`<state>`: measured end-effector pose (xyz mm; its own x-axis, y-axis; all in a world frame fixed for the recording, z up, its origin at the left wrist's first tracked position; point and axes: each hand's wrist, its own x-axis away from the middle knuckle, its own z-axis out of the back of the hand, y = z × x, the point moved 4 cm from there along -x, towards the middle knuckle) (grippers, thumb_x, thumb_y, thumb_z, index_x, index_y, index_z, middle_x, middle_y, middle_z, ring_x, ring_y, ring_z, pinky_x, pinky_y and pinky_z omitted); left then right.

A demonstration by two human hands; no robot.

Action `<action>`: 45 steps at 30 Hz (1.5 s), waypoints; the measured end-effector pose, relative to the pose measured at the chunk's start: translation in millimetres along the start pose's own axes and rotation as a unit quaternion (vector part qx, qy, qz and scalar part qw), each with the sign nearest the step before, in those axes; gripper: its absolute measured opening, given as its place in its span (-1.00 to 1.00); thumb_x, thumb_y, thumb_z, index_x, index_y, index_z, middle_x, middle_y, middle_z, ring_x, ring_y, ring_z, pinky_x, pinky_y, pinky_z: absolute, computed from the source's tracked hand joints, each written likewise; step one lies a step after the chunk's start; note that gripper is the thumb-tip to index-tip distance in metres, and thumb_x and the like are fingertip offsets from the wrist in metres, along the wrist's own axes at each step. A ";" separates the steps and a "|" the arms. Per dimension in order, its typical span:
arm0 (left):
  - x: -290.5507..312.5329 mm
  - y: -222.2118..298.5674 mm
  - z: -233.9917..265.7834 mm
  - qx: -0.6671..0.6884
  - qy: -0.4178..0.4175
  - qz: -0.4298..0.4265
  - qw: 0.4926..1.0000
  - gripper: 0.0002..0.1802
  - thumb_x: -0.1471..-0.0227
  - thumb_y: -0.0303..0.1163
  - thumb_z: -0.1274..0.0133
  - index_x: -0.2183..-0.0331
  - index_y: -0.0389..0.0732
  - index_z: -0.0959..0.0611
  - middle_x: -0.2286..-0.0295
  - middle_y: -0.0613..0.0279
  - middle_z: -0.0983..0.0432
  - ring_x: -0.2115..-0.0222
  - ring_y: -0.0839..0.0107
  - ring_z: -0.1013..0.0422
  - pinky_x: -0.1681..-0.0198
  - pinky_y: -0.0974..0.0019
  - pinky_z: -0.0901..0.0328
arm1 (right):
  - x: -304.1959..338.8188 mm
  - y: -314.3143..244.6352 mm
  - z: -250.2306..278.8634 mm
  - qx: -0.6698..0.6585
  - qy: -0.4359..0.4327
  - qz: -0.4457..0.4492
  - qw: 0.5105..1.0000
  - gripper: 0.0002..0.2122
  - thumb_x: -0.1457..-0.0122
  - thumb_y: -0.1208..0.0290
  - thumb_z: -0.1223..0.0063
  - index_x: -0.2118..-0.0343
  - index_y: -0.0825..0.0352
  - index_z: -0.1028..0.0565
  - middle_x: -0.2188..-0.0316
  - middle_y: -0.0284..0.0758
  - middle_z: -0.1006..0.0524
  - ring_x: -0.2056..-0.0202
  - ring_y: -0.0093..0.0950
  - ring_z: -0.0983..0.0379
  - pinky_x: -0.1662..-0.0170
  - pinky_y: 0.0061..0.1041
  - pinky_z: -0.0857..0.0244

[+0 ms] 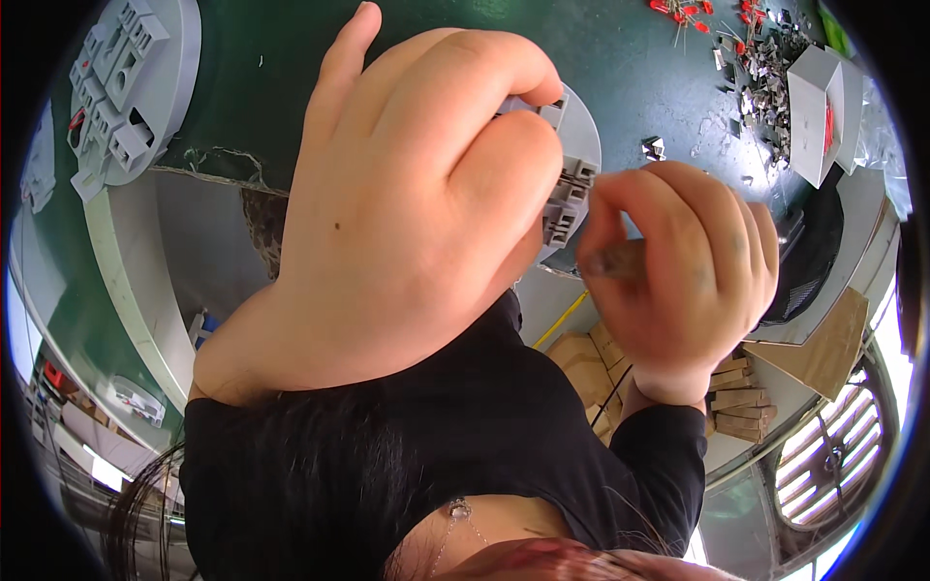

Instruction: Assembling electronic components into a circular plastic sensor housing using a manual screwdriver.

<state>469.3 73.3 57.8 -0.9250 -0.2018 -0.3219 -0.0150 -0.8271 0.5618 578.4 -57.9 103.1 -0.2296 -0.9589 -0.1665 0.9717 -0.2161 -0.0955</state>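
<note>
My left hand [417, 194] is large in the middle of the head view, bent over a round grey plastic base [586, 126]. Its thumb and index finger are curled at the base, while one finger sticks out away from the rest. Grey moulded blocks with metal pieces in them [575, 184] show on the base, beside the left hand; the hand hides the remainder. Close to the base's right side is my right hand [702, 252], slightly blurred. Its fingers are closed in a pinch, and whatever lies between the fingertips is too unclear to name.
Another round grey base with moulded blocks [179, 87] sits on the green table [252, 77] at the left. Small metal clips [770, 82], red-headed leaded parts [683, 15] and a white box [809, 121] lie at the far right. A lone clip [653, 148] is nearer. Cartons [576, 363] stand below.
</note>
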 end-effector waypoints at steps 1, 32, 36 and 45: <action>-0.4 0.6 0.4 -0.001 0.000 -0.002 1.000 -0.72 0.28 -0.70 -0.22 0.45 -0.17 -0.56 0.11 0.18 -0.51 0.06 0.12 -0.51 -0.20 -0.21 -0.13 | -4.9 -2.7 3.2 0.001 0.000 -0.001 1.000 -0.69 0.26 0.50 -0.29 0.33 0.17 -0.60 0.34 -0.46 -0.60 0.51 -0.50 -0.44 0.44 -0.48 -0.21; 1.0 7.6 -1.5 0.046 0.010 0.058 0.997 -0.76 0.16 -0.68 -0.17 0.43 -0.18 -0.51 0.06 0.12 -0.53 0.01 0.10 -0.50 -0.23 -0.21 -0.11 | 32.0 7.7 -6.0 -0.262 0.102 -0.297 0.913 -0.73 0.08 0.76 -0.19 0.30 0.29 -0.62 0.35 -0.33 -0.63 0.52 -0.46 -0.51 0.41 -0.58 -0.34; -0.5 10.6 -4.0 0.042 0.025 0.062 0.997 -0.76 0.16 -0.68 -0.17 0.42 -0.17 -0.51 0.06 0.12 -0.53 0.02 0.11 -0.50 -0.22 -0.22 -0.11 | 24.8 7.9 -17.5 -0.299 0.057 -0.269 0.914 -0.82 -0.01 0.72 -0.28 0.29 0.43 -0.63 0.38 -0.35 -0.59 0.39 -0.62 -0.41 0.37 -0.70 -0.18; -19.0 27.2 9.6 -0.055 -0.064 0.035 0.996 -0.74 0.19 -0.68 -0.17 0.42 -0.17 -0.49 0.05 0.11 -0.52 0.08 0.14 -0.50 -0.21 -0.21 -0.12 | 29.6 3.6 -13.3 -0.267 0.099 -0.220 0.933 -0.69 0.11 0.74 -0.18 0.25 0.28 -0.64 0.41 -0.34 -0.60 0.47 -0.48 -0.50 0.42 -0.54 -0.32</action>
<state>482.9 59.7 86.5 -0.9631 -0.1987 -0.1813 0.0867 -0.8673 0.4902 574.4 -84.6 84.8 -0.6574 -0.7343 -0.1690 0.6269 -0.4086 -0.6634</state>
